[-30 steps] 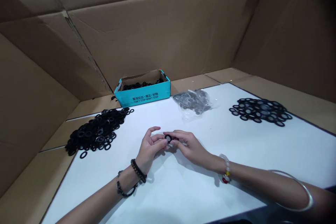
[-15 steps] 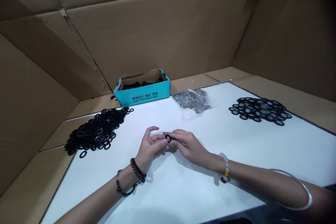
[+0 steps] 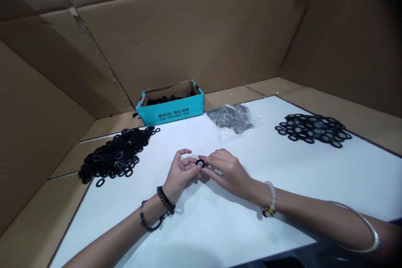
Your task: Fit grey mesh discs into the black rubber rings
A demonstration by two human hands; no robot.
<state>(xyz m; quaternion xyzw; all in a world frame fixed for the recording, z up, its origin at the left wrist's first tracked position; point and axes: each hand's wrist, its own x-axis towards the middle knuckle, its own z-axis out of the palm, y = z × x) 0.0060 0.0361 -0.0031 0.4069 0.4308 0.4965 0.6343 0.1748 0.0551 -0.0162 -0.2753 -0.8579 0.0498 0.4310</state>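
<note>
Your left hand pinches the disc-filled black ring, apparently steadying it for your right hand, fingertips parted at its edge.

Ring partly behind left thumb

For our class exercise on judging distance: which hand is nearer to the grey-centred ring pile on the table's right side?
Right. The right hand is left of the grey-centred ring pile, with white tabletop between; the left hand is farther left.
</note>
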